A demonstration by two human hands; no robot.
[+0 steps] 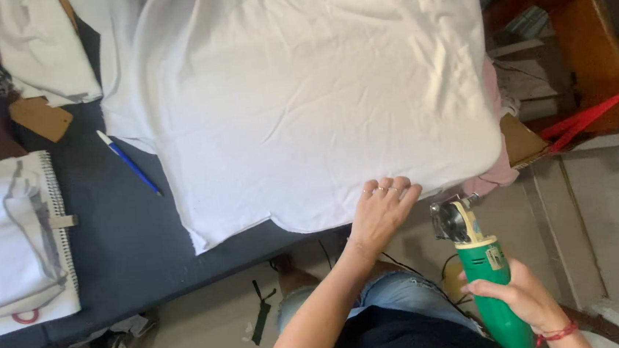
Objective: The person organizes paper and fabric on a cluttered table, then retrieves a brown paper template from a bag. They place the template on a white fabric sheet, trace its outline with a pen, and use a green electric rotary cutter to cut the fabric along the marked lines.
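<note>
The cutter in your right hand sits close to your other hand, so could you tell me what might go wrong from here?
1. The left hand lies flat on the white cloth edge, just beside the cutter blade; fingers could get nicked.
2. The cloth overhangs the table and is rumpled there, so it may bunch or snag at the blade.
3. A cord trails near the lap and could catch, though its path is partly hidden.

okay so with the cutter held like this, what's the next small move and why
Probably ease the green rotary cutter in the right hand up to the white fabric edge: its blade sits just off the cloth, while the left hand lies flat on the edge beside it.
</note>
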